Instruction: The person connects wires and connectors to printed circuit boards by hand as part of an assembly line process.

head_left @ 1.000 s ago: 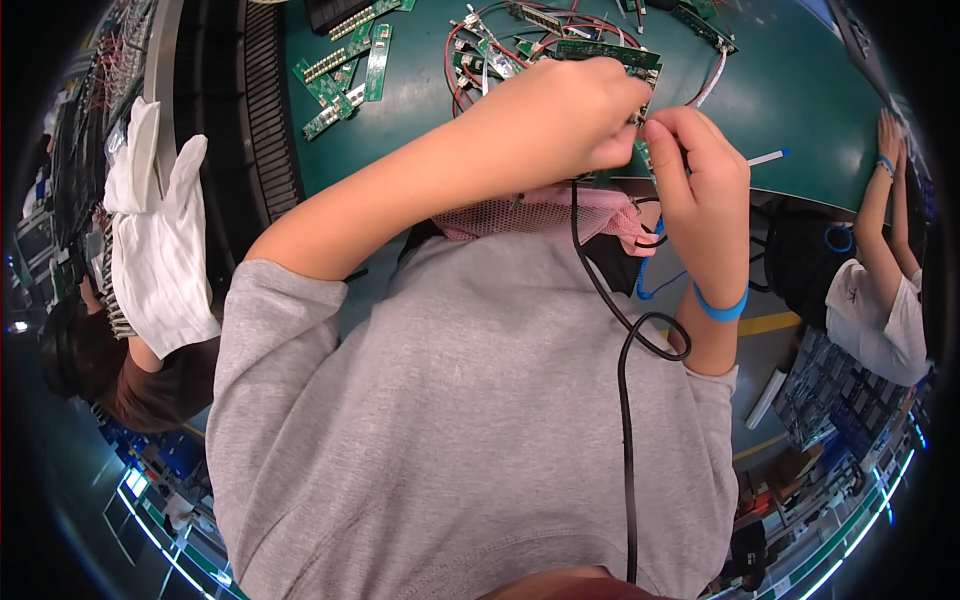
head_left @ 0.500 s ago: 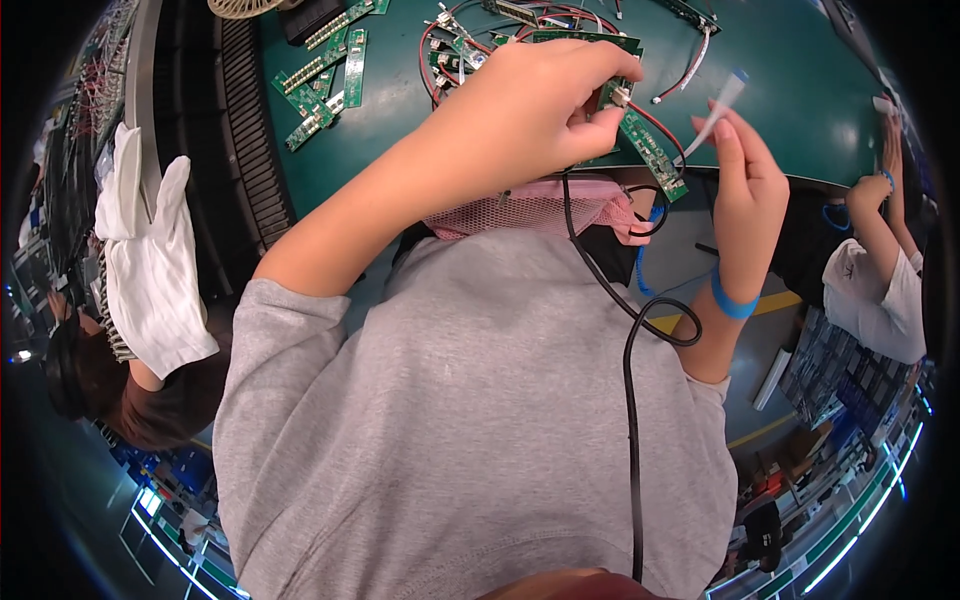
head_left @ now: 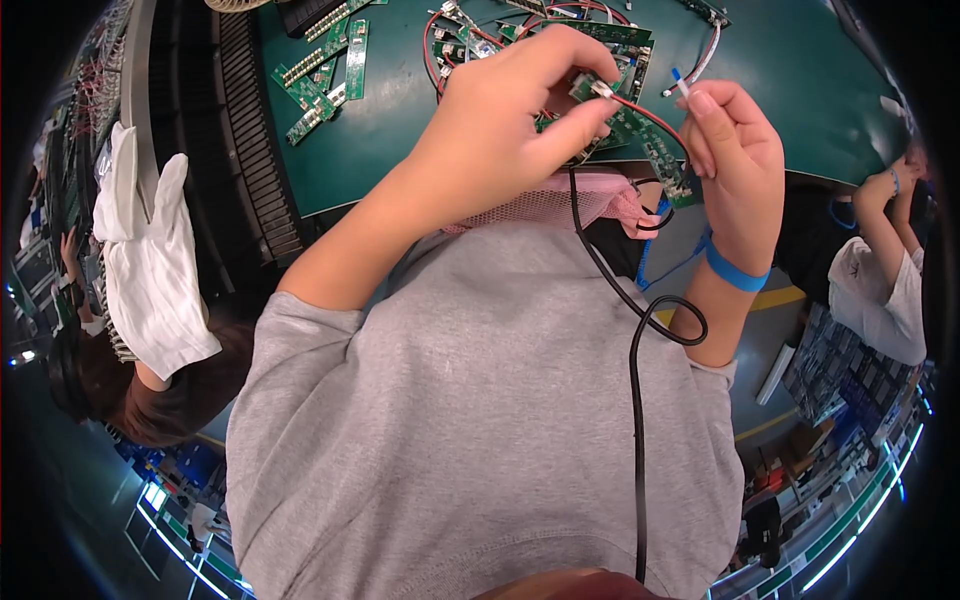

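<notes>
Green matting covers the surface [head_left: 400, 150] ahead of me, and long narrow green circuit strips [head_left: 325, 65] lie on it at the upper left, beside a ribbed black rail [head_left: 255, 170]. More green circuit boards [head_left: 640, 60] with red wires are heaped at the top centre. I see no packages, labels or signs that I can make out.

What I am handling is a small green circuit board [head_left: 585, 88], raised above the surface just in front of that heap, with a red wire [head_left: 650, 112] running off its right end.

My left hand [head_left: 500, 130] is curled closed around the small board, thumb and forefinger pinching it. My right hand [head_left: 735, 150] is closed too, its fingertips pinched on the far end of the red wire, where a white lead with a blue tip [head_left: 680, 82] sticks up. A blue wristband [head_left: 735, 272] sits on my right wrist. A black cable [head_left: 635, 330] loops down across my grey shirt.

Another person in white [head_left: 150, 270] is at my left, and another person's arm [head_left: 885, 270] is at the right.
</notes>
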`<action>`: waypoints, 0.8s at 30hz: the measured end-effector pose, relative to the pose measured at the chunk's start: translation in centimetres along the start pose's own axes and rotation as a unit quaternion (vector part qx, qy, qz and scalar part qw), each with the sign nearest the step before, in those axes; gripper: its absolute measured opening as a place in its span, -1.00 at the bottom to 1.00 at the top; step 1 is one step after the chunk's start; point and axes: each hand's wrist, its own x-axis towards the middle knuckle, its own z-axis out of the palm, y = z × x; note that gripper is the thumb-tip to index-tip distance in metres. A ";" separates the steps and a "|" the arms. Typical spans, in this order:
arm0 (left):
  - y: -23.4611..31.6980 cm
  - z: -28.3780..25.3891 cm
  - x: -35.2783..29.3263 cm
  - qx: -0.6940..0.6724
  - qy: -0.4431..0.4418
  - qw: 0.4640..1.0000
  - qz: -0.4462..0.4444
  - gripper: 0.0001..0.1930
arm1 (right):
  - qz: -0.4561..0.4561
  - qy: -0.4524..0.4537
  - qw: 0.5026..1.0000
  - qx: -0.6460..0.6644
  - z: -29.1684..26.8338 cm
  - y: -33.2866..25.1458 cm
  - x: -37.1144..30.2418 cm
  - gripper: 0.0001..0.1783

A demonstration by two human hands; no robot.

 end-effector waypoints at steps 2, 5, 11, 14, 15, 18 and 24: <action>0.1 0.2 -0.2 -0.097 0.005 0.995 -0.027 -0.74 | 0.029 0.010 0.995 -0.091 1.2 -1.2 -0.7 -0.84; 0.0 0.2 -0.4 -0.229 0.023 0.971 -0.070 -0.75 | -0.180 -0.015 0.939 -0.292 1.6 -0.8 -0.6 -0.86; -0.3 0.1 -0.6 -0.356 -0.009 0.922 -0.153 -0.76 | -0.103 -0.018 0.974 -0.200 2.8 -1.0 -1.4 -0.91; -0.4 0.5 -0.8 -0.346 0.006 0.928 -0.138 -0.76 | -0.093 -0.023 0.974 -0.207 3.1 -1.0 -1.5 -0.92; -0.5 0.6 -0.9 -0.339 0.004 0.932 -0.127 -0.76 | -0.101 -0.029 0.970 -0.221 3.2 -1.0 -1.4 -0.92; -0.5 0.7 -0.9 -0.333 -0.004 0.934 -0.126 -0.76 | -0.095 -0.027 0.968 -0.232 3.1 -0.9 -1.4 -0.92; -0.3 0.7 -0.8 -0.332 -0.010 0.933 -0.141 -0.76 | -0.090 -0.026 0.971 -0.221 3.2 -0.9 -1.3 -0.93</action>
